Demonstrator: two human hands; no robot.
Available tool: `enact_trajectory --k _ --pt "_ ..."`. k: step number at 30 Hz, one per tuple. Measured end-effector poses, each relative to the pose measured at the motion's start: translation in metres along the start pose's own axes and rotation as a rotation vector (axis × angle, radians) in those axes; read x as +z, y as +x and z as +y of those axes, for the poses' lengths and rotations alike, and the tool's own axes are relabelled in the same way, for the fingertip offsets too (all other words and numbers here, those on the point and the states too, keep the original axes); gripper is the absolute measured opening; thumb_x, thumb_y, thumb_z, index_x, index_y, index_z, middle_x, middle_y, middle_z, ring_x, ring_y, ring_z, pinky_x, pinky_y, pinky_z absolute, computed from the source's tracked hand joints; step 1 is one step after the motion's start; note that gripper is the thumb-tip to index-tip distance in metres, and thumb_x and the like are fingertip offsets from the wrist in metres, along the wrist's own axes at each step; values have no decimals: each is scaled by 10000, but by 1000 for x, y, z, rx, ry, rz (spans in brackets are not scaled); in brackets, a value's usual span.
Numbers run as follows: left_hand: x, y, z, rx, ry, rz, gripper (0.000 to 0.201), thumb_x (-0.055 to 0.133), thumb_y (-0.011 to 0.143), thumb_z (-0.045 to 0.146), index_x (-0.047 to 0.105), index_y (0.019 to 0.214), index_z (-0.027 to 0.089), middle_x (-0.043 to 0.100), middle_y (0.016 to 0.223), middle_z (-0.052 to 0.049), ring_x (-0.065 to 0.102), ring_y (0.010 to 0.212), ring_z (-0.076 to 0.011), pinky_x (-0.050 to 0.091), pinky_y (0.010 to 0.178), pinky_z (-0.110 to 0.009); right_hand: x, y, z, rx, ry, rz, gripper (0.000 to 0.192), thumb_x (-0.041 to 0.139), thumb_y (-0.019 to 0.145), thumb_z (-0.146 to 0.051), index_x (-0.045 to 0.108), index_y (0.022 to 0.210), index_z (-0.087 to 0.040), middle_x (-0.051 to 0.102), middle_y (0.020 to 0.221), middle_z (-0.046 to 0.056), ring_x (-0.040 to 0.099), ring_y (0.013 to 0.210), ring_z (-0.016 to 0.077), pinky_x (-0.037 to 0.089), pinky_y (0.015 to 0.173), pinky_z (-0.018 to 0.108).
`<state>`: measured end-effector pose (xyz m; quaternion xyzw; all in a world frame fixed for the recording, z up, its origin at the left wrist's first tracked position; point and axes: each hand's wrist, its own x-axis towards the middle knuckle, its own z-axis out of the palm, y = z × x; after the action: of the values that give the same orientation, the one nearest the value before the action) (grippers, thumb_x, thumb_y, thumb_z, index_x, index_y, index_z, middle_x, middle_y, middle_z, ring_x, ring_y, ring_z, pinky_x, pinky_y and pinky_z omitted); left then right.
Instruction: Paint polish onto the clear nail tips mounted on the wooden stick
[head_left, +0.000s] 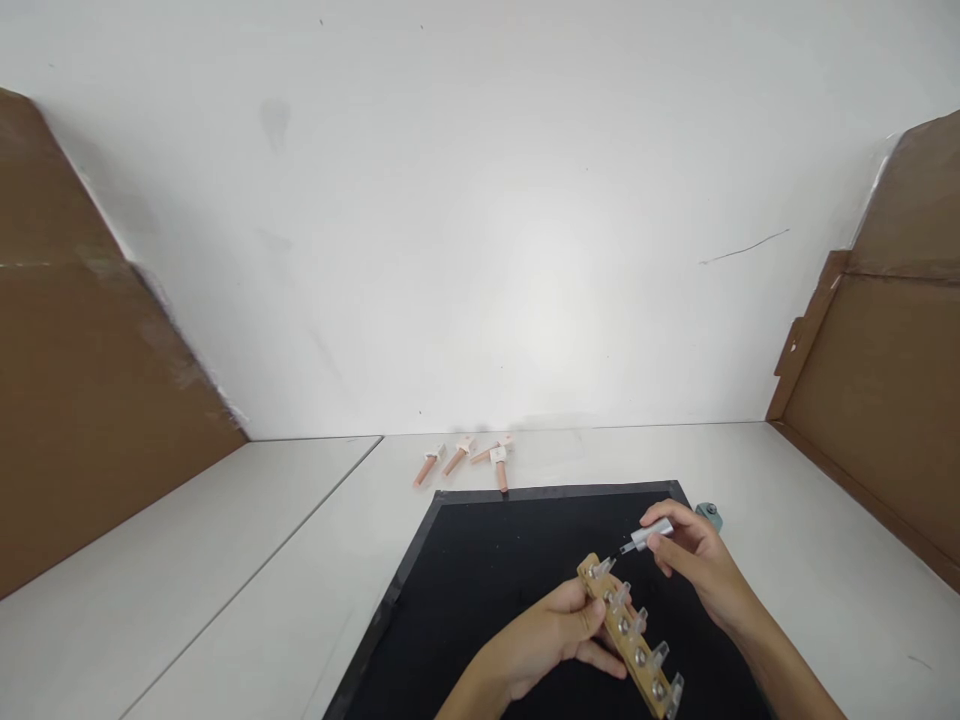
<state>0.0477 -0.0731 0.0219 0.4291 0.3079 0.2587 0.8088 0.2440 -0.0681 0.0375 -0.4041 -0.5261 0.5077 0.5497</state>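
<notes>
My left hand (pixel 551 640) is closed around a narrow wooden nail tip holder (pixel 631 640), tilted over the black mat. Several clear nail tips (pixel 639 622) stick out along the holder's right side, each beside a round metal stud. In my right hand (pixel 694 555) is a nail polish brush (pixel 651 534), pinched by its silver handle. The dark bristles point down and left, at or very near the nail tip (pixel 602 567) on the holder's far end; whether they touch I cannot tell. Just behind my right hand stands a small teal bottle (pixel 709 516), partly hidden.
Several pinkish practice fingers (pixel 456 460) with white bases lie at the back, beyond the black mat (pixel 480 580). The white table (pixel 300 580) meets a white wall (pixel 510 220). Brown cardboard panels rise at the left (pixel 97 350) and right (pixel 892 380).
</notes>
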Motion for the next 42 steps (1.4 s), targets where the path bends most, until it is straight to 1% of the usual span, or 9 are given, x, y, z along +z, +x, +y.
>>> enact_trajectory --k 6,11,15,19,22,25,28,35,42 --pt "2 0 1 -8 10 20 590 800 510 580 661 886 147 691 869 -62 663 825 -193 517 755 -361 2 -2 1 -9 41 1 306 755 698 -505 709 802 -221 516 667 -27 393 484 79 348 468 226" --pt "7 2 3 -16 9 35 599 801 502 582 655 887 148 687 835 -53 663 813 -191 518 750 -355 5 -3 0 -14 45 -50 311 742 708 -517 733 814 -224 523 746 -4 418 495 80 353 461 228" --pt "10 1 6 -19 7 37 594 802 512 573 649 902 152 685 821 -45 664 818 -187 524 741 -342 6 -4 -5 -25 29 -79 287 743 716 -500 740 796 -224 525 746 -3 406 507 79 353 463 218" --pt "10 0 6 -15 2 32 582 802 518 568 649 897 153 680 805 -38 664 814 -183 527 735 -334 6 -5 -7 -30 11 -72 296 732 725 -506 734 807 -222 543 758 -2 408 502 77 359 471 222" --pt "9 -1 6 -12 -1 39 580 803 511 570 656 885 151 683 824 -43 664 806 -182 528 731 -336 6 -4 -7 -28 -3 -55 313 730 721 -515 724 808 -214 530 703 -15 409 496 83 357 467 224" --pt "8 -2 5 -9 -4 40 577 804 512 568 666 885 149 689 838 -47 666 793 -178 528 723 -331 5 -4 -7 -25 -17 -38 325 730 718 -522 714 804 -209 459 584 -50 398 484 92 351 463 220" --pt "7 -4 5 -9 -14 38 570 809 514 556 673 888 148 694 834 -47 667 780 -172 528 714 -322 5 -4 -8 -27 -28 -22 340 721 721 -535 705 800 -204 427 525 -66 386 476 96 344 467 220" --pt "8 -8 7 -6 -11 31 541 804 533 548 675 869 144 692 828 -50 663 773 -170 525 719 -321 6 -5 -8 -46 -34 5 361 698 733 -556 689 808 -203 435 520 -66 387 471 98 342 477 226" --pt "7 -7 8 23 -7 -8 492 775 616 518 658 917 146 685 830 -62 663 824 -204 516 779 -383 11 -4 -16 -40 -37 -43 412 734 663 -582 708 763 -184 503 574 -32 384 450 97 347 436 238"
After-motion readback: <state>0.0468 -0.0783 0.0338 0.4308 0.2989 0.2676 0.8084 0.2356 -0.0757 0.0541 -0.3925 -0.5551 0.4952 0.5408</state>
